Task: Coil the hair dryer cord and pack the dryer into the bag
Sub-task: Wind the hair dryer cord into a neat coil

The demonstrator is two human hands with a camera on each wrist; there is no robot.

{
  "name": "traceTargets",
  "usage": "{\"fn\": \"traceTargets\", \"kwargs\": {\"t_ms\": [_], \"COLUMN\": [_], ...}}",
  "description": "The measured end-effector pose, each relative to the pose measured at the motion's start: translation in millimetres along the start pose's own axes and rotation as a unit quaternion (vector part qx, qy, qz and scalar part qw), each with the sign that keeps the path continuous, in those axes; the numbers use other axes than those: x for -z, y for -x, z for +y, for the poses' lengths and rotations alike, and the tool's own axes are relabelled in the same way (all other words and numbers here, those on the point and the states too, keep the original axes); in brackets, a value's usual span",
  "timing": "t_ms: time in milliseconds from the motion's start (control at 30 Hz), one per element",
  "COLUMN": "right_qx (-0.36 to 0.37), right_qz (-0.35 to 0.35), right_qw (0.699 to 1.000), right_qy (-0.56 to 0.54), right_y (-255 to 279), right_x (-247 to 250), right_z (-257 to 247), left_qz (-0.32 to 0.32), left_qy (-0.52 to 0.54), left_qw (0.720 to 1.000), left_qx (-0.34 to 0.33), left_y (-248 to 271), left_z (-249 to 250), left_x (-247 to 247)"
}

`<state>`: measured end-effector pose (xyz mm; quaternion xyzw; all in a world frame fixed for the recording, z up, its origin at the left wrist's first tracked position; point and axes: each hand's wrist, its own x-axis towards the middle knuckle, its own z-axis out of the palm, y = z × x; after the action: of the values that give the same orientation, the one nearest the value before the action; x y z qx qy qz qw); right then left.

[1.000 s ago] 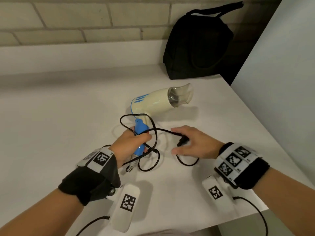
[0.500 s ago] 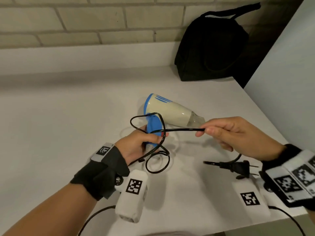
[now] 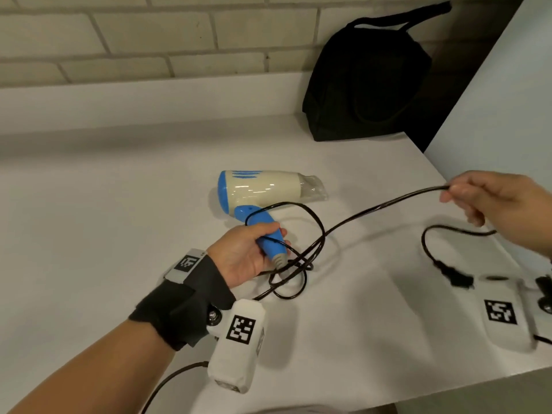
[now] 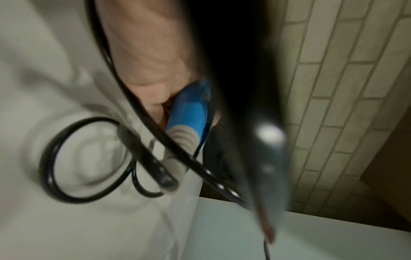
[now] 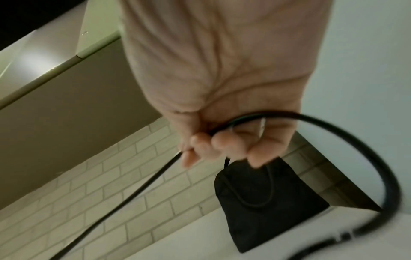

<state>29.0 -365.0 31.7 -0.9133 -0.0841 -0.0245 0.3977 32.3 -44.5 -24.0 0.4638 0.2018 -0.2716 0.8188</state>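
The left hand [image 3: 242, 252] grips the blue handle of the dryer [image 3: 263, 191], fingers curled round it, with the cream body lying on the white tabletop [image 3: 119, 219] and its clear nozzle pointing right. From the grey strain relief at the handle's end, the black cord [image 3: 373, 209] makes a few loose loops just beside that hand, then runs up and to the right, raised off the tabletop. The right hand [image 3: 501, 207] pinches the cord between thumb and fingertips [image 5: 227, 142] (the wrist view shows the cord passing under the curled fingers). Past that pinch the cord drops in a curve to the plug [image 3: 454, 274], blurred, near the tabletop's right edge. The black bag [image 3: 367, 82] stands at the back against the brick wall [image 3: 149, 34], well apart from the dryer.
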Motion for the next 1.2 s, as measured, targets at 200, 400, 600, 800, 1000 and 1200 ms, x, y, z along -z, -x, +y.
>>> {"fn": "traceTargets", "kwargs": {"t_ms": [200,400,600,800,1000,1200], "right_qx": [-0.036,-0.080,-0.089,0.075,0.055,-0.129], "right_qz": [0.102,0.069,0.113,-0.073,0.024,0.149], "right_qw": [0.994,0.994,0.983,0.974,0.921,0.941], "right_qy": [0.021,-0.039,-0.117,-0.202,-0.386,-0.275], "right_y": [-6,-13,-14,-5,-17,-61], "right_x": [-12,-29,-33,-29,29,116], "right_z": [4,-12,-26,-73,-67,89], "left_qz": [0.019,-0.017,-0.039,0.070,0.091,0.035], "left_qy": [-0.029,-0.230,-0.297,-0.548,-0.442,-0.159], "left_qw": [0.999,0.971,0.953,0.798,0.785,0.869], "left_qx": [-0.004,0.057,0.036,-0.240,-0.423,-0.468], "left_y": [4,21,47,44,32,72], "left_z": [7,7,2,-11,7,89], "left_x": [6,22,37,29,6,-21]}}
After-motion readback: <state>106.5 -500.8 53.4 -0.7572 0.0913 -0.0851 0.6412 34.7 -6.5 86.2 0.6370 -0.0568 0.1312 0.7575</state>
